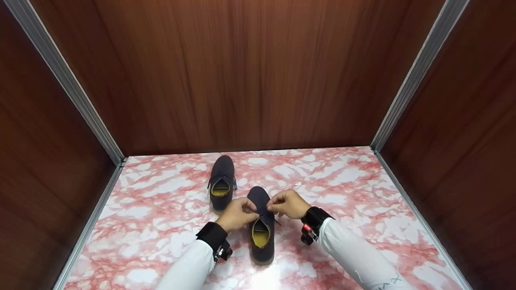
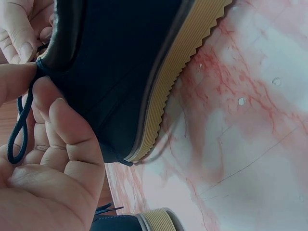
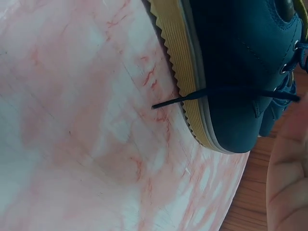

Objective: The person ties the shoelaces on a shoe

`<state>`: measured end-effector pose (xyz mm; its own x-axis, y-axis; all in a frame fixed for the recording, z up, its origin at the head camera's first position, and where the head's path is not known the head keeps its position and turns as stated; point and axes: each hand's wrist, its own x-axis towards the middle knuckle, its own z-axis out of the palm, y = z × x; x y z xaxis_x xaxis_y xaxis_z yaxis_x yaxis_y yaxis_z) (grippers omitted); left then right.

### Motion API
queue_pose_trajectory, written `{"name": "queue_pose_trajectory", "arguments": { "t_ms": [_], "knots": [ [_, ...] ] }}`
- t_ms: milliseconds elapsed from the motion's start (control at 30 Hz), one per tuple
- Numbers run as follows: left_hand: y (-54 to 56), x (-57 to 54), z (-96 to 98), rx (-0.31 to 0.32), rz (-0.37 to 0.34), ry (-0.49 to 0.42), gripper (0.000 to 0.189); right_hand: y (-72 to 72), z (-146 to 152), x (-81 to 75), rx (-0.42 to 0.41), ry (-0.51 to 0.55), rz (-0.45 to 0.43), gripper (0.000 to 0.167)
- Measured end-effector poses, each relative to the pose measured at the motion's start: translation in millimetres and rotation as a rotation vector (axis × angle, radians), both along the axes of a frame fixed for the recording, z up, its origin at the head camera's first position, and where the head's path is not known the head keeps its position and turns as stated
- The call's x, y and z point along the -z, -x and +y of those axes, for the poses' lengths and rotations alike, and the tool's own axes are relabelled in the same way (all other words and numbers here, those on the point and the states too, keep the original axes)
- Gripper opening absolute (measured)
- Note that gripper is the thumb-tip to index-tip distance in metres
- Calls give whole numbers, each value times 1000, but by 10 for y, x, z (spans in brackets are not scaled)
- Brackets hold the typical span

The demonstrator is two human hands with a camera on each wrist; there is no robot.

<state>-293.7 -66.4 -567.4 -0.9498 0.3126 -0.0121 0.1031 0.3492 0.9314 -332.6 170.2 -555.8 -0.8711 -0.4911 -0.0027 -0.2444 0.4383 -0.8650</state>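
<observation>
A dark navy lace-up shoe with a yellow insole stands on the marbled surface, toe pointing away. My left hand is over its left side, pinching the shoelace between thumb and finger. A loop of that lace hangs down in front of the palm in the left wrist view. At the shoe's right side, my right hand pinches the lace near the knot; its fingertips are out of the right wrist view. One loose lace end hangs across the shoe's side and past the ribbed tan sole.
A matching navy shoe stands farther back on the left, its lace ends hanging at both sides. Reddish-brown wood panels enclose the back and sides, with grey metal strips at the corners. The surface is red-and-white marbled.
</observation>
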Motion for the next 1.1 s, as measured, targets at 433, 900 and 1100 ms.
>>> {"name": "queue_pose_trajectory", "arguments": {
  "t_ms": [433, 900, 1100],
  "knots": [
    [-1, -4, 1, 0, -12, -4, 21, -39, -29, 0, -48, 20, -14, 11],
    [3, 4, 7, 32, 46, -3, 18, -32, -101, 63, 14, 1, 2, 14],
    [-2, 7, -1, 46, 71, -7, 19, -53, -128, 64, 4, -16, -11, 20]
  ]
}}
